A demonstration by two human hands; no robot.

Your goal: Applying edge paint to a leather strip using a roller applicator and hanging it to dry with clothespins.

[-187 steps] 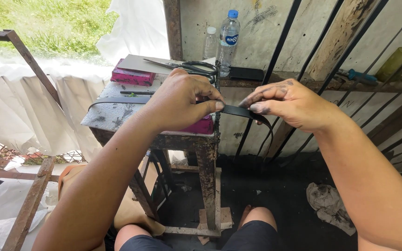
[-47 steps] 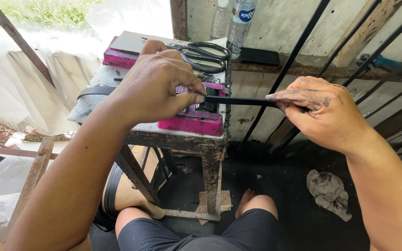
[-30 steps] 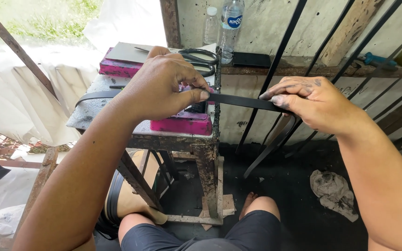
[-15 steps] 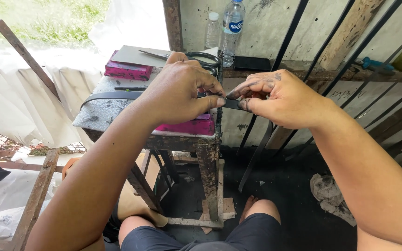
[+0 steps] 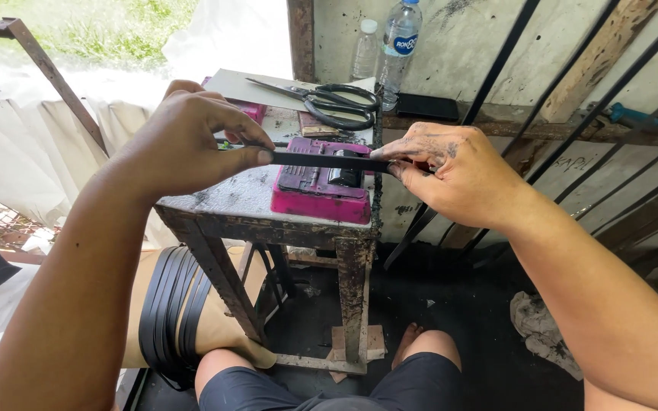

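Hands point(image 5: 192, 141) apart again, black strip point(image 5: 321, 160) stretched between.

the strip point(image 5: 321, 160) pinched between the left hand point(image 5: 188, 141) and the right hand point(image 5: 451, 171) is plain black. the right hand's fingers point(image 5: 401, 151) are smudged with dark grime. the device point(image 5: 321, 186) at the table's near right corner is magenta pink with a black middle. the tabletop point(image 5: 234, 196) is pale grey, speckled with black flecks; its legs are rusty brown. the scissors point(image 5: 329, 103) near the far edge have black handles. the bottle point(image 5: 399, 46) behind is clear with a blue label and cap. the coil of straps point(image 5: 173, 308) below is black. the shorts point(image 5: 413, 384) are black.
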